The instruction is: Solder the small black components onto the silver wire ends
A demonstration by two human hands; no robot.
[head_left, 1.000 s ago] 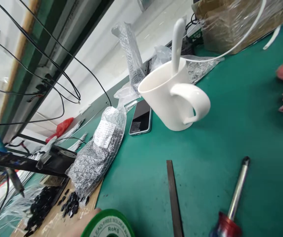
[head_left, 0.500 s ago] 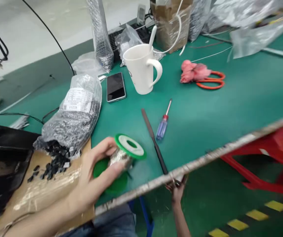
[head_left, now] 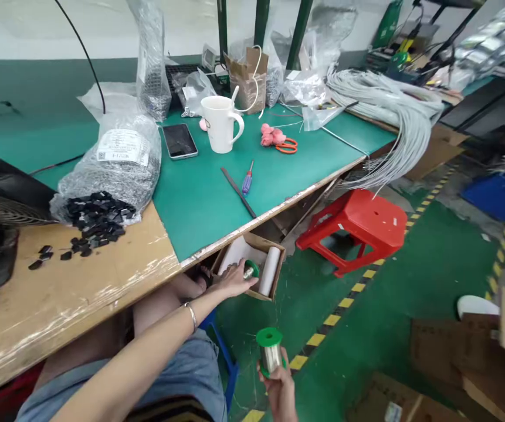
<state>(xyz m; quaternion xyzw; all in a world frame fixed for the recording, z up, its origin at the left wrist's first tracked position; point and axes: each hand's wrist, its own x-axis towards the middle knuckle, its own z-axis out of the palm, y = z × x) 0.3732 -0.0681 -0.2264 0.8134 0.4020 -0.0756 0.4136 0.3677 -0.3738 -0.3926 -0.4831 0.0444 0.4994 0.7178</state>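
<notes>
My left hand (head_left: 233, 282) reaches below the table edge, over an open cardboard box (head_left: 280, 251). Its fingers are closed on a green-flanged spool of silvery wire (head_left: 252, 269), partly hidden by the hand. Inside the box lies a white roll (head_left: 270, 271), right beside that spool. Lower down, above the floor, my right hand (head_left: 281, 390) grips a second green-ended wire spool (head_left: 271, 354), held nearly upright from below. On the green mat rest a screwdriver (head_left: 247, 180) and a thin dark file-like tool (head_left: 238, 192), apart from both hands.
A white mug (head_left: 219, 126), a phone (head_left: 180, 141) and orange-handled scissors (head_left: 286, 146) stand or lie on the table. A bag (head_left: 124, 152) spills small black pieces at left. A red stool (head_left: 358, 225) is on the floor at right, with grey cables (head_left: 393, 111) hanging nearby.
The view has swung right and down. My left hand carried its spool from above the table down to the box. My right hand now shows a wire spool.
</notes>
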